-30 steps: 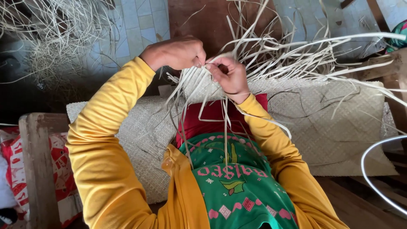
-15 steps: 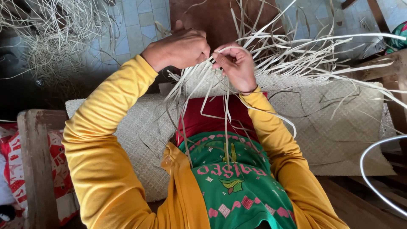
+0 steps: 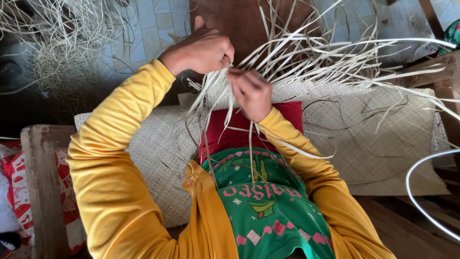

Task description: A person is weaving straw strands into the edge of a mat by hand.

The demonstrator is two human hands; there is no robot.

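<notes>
My left hand (image 3: 203, 49) is closed on a bunch of pale flat reed strips (image 3: 306, 60) at the edge of a woven mat (image 3: 378, 139) that lies across my lap. Close beside it, my right hand (image 3: 251, 91) pinches single strips between its fingers. Loose strip ends fan out to the right and hang down over my red and green clothing. Both arms wear yellow sleeves.
A heap of loose strips (image 3: 52, 43) lies on the tiled floor at upper left. A wooden bench arm (image 3: 40, 182) stands at left, a wooden frame (image 3: 443, 72) at right. A white hose (image 3: 421, 192) curves at lower right. A brown board (image 3: 239, 17) lies ahead.
Both hands have stayed together at the mat's edge, working the strips. My right hand has shifted slightly down and left, and the loose ends have swung.
</notes>
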